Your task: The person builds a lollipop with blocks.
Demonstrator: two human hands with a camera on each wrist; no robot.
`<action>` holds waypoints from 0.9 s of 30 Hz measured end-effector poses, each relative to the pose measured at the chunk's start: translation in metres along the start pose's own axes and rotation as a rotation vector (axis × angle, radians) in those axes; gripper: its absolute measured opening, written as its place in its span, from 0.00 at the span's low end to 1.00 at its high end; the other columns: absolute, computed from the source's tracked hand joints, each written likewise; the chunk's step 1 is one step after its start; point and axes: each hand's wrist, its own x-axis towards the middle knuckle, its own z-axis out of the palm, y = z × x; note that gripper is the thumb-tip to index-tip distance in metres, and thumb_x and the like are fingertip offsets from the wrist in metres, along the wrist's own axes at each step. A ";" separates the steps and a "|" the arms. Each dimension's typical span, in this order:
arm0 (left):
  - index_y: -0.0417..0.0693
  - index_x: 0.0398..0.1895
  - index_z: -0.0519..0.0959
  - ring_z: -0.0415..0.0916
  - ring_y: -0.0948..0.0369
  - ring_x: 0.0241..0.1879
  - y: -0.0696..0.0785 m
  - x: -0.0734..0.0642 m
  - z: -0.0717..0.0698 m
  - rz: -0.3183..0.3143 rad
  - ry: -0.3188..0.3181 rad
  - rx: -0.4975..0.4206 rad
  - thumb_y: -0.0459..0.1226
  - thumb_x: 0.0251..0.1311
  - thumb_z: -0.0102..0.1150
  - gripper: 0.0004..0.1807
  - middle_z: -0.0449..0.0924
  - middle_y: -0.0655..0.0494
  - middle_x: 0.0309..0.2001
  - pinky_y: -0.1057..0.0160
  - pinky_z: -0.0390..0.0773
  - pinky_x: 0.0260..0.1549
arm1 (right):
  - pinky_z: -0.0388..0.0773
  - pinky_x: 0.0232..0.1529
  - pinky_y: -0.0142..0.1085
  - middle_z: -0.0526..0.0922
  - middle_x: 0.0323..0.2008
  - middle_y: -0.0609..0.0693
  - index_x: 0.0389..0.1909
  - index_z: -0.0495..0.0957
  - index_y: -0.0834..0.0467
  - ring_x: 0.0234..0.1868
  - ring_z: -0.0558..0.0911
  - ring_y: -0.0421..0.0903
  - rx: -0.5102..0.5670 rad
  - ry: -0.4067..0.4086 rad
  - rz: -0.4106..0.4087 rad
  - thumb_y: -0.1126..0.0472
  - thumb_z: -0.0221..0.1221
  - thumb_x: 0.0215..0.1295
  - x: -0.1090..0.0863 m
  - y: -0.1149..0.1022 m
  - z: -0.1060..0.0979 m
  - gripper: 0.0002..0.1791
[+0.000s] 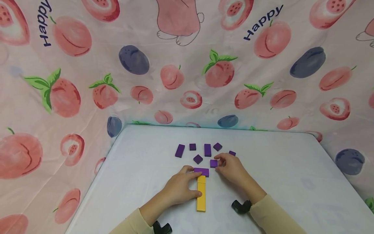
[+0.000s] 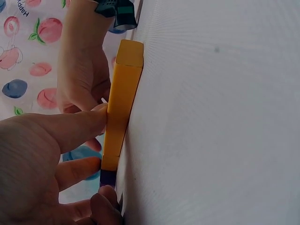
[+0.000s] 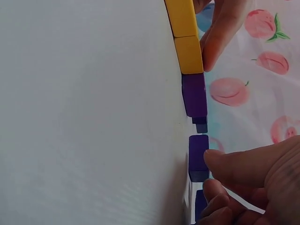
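In the head view a yellow strip of blocks [image 1: 201, 196] runs lengthwise, with a long purple block [image 1: 205, 171] lying crosswise at its far end. My left hand [image 1: 181, 186] reaches in from the left. Its thumb touches the yellow side, and the other fingers rest around the joint with the purple block, as the left wrist view also shows on the yellow blocks [image 2: 121, 103]. To the right, my right hand [image 1: 232, 168] pinches a small purple square block [image 1: 213, 163] between thumb and fingers; in the right wrist view this purple square block [image 3: 198, 152] stands apart from the long one.
Beyond the hands lie more purple pieces: two upright oblongs [image 1: 180, 150] [image 1: 207, 150] and several small squares [image 1: 198, 159]. One piece [image 1: 232, 153] is partly behind the right hand. The white table [image 1: 292, 182] meets a fruit-print cloth [image 1: 181, 65] at back and sides.
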 end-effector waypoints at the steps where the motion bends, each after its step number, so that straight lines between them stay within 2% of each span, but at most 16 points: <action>1: 0.64 0.73 0.79 0.82 0.47 0.62 0.000 0.000 0.000 0.003 0.001 0.000 0.55 0.56 0.79 0.39 0.73 0.50 0.74 0.42 0.82 0.61 | 0.78 0.42 0.37 0.80 0.34 0.48 0.58 0.86 0.56 0.37 0.76 0.46 0.000 -0.002 0.000 0.68 0.73 0.63 0.000 0.000 0.000 0.21; 13: 0.64 0.73 0.80 0.82 0.47 0.63 0.001 0.001 -0.002 -0.002 -0.005 0.004 0.56 0.56 0.79 0.39 0.73 0.50 0.74 0.42 0.82 0.61 | 0.79 0.43 0.39 0.81 0.33 0.47 0.56 0.86 0.56 0.37 0.77 0.46 -0.044 -0.026 0.009 0.67 0.72 0.63 0.004 -0.003 -0.005 0.20; 27: 0.65 0.73 0.79 0.82 0.47 0.63 -0.002 0.001 0.002 -0.002 0.004 0.007 0.56 0.56 0.78 0.39 0.73 0.51 0.74 0.43 0.81 0.62 | 0.79 0.44 0.39 0.79 0.32 0.47 0.53 0.87 0.56 0.38 0.77 0.46 -0.038 -0.039 0.019 0.66 0.73 0.64 0.007 -0.004 0.003 0.16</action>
